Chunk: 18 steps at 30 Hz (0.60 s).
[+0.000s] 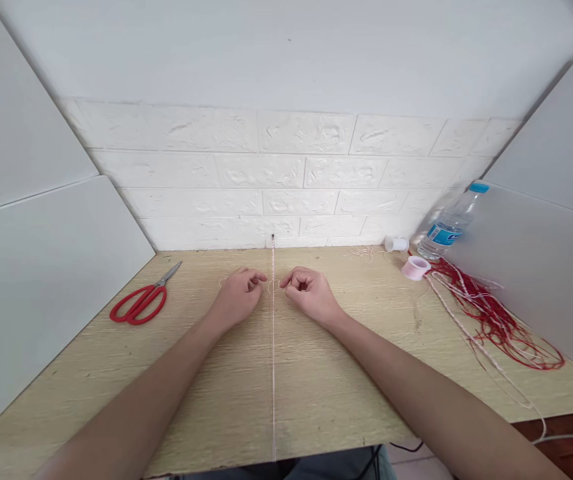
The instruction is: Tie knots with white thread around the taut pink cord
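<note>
A pale cord [273, 373] runs straight from a small fixing at the foot of the wall to the table's front edge; its far part looks braided. Around it, between my hands, lies a small loop of thin yellowish thread [272, 287]. Left of the cord, my left hand [240, 293] has its fingers curled and pinched near the thread. On the other side my right hand [311, 291] is closed with thumb and index finger together, at the loop's right end. The thread is too fine to follow into the fingers of my left hand.
Red-handled scissors [139, 303] lie at the left. At the right are a water bottle [444, 227], a white spool [397, 245], a pink spool [416, 268] and a heap of red cords [496, 313] with pale strands. Grey panels flank the wooden table [206, 400].
</note>
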Each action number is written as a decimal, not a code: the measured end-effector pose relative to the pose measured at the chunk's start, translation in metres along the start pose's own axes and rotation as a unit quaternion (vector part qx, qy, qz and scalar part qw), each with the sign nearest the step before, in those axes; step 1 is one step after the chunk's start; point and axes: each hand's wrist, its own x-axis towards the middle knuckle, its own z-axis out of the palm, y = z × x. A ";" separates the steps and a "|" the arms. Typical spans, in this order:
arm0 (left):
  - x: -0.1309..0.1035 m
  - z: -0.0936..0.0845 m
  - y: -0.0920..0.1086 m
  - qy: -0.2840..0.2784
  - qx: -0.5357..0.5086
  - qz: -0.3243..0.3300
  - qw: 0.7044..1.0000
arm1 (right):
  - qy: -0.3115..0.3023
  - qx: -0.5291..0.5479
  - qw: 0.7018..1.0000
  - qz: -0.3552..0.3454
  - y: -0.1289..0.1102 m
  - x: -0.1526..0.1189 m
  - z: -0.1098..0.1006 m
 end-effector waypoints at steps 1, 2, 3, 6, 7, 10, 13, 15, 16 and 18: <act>0.000 0.000 0.001 -0.004 0.000 0.001 1.000 | -0.009 0.013 1.000 0.003 0.000 -0.001 0.000; 0.000 -0.001 0.001 -0.011 0.001 0.002 1.000 | -0.016 0.022 1.000 0.007 -0.001 -0.001 0.001; -0.001 -0.001 0.002 -0.021 0.004 0.004 1.000 | -0.021 0.026 0.999 0.011 -0.001 -0.001 0.001; -0.003 -0.003 0.006 -0.048 0.015 0.018 0.999 | -0.029 0.007 0.999 0.024 0.001 -0.002 0.001; -0.003 -0.003 0.006 -0.053 0.018 0.024 0.998 | -0.029 -0.004 0.999 0.027 0.002 -0.002 0.001; -0.004 -0.004 0.008 -0.058 0.021 0.034 0.998 | -0.026 -0.027 0.999 0.035 0.004 -0.001 0.001; -0.004 -0.004 0.007 -0.059 0.018 0.025 0.998 | -0.027 -0.037 0.998 0.046 0.004 0.000 0.000; -0.003 -0.004 0.007 -0.052 0.025 0.013 0.998 | -0.025 -0.042 0.997 0.051 0.004 0.001 0.000; -0.003 -0.004 0.006 -0.046 0.030 0.006 0.998 | -0.023 -0.045 0.997 0.054 0.005 0.001 0.000; -0.002 -0.004 0.005 -0.033 0.046 -0.006 0.998 | -0.019 -0.051 0.997 0.057 0.005 0.001 0.000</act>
